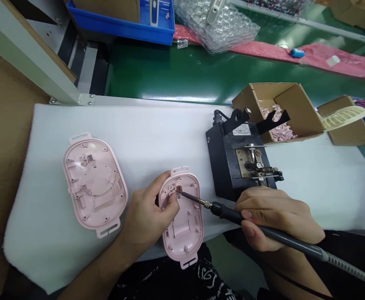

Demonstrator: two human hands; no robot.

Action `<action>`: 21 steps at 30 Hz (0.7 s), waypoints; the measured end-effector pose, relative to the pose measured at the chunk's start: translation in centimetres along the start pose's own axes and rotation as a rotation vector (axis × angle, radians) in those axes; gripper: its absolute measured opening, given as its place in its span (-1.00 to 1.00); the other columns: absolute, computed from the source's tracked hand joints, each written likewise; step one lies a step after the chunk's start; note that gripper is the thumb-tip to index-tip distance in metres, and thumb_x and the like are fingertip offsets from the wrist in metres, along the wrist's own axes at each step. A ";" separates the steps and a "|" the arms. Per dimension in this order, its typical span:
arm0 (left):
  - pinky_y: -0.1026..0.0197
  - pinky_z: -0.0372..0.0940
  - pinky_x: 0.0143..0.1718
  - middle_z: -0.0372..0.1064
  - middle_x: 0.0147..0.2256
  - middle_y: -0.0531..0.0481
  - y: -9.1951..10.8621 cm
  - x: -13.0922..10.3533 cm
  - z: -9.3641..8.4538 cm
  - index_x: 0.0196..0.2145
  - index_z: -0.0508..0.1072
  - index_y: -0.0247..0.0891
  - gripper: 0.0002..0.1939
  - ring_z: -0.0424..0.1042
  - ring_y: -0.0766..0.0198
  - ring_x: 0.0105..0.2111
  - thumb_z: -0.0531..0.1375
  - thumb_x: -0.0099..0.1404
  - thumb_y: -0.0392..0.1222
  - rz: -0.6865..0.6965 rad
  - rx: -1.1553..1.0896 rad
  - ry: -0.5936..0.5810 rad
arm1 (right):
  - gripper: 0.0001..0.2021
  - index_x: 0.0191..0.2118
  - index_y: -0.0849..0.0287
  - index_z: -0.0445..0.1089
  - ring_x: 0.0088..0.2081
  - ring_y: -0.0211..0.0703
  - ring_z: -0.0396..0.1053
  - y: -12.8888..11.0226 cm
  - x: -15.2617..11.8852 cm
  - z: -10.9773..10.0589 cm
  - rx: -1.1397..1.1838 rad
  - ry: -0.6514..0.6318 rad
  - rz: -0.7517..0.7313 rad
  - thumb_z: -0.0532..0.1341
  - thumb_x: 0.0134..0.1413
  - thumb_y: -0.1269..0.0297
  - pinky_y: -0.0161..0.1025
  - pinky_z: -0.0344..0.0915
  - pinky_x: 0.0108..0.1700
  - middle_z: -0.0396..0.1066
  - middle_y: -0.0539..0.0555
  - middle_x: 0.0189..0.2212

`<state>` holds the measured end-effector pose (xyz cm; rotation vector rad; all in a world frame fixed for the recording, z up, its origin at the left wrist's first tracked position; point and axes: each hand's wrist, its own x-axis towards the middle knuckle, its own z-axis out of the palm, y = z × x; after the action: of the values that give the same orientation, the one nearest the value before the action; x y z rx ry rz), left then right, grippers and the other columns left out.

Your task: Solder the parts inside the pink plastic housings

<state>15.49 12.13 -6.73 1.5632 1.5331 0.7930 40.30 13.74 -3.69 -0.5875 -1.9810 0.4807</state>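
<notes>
My left hand grips the upper left edge of a pink plastic shell, its thumb inside near small molded posts. A black soldering iron lies in my right hand, held like a pen with fingers closed round it. The iron's tip reaches the small parts beside my left thumb, close to a square opening in the shell; whether it touches them is too small to tell. A second pink shell rests on the white cloth to the left, inner side up.
A black device with a metal mechanism stands right of the shell. Behind it is a cardboard box of small pink pieces. A blue tray, bubble wrap and a pink plastic strip lie at the back. A metal post rises at left.
</notes>
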 end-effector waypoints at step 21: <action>0.30 0.23 -0.65 0.49 -0.50 0.09 -0.1 0.0 0.0 0.09 0.51 -0.24 -0.54 0.32 0.38 -0.67 0.19 0.25 -0.13 -0.006 0.000 -0.011 | -0.83 -0.38 0.26 0.36 -0.62 -0.30 0.31 -0.2 -0.3 0.6 -0.020 0.060 0.009 0.17 -0.13 0.63 -0.34 0.29 -0.65 0.27 -0.06 -0.59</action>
<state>15.44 12.15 -6.82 1.5597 1.5289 0.7798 39.84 13.36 -4.02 -0.6167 -1.9288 0.4448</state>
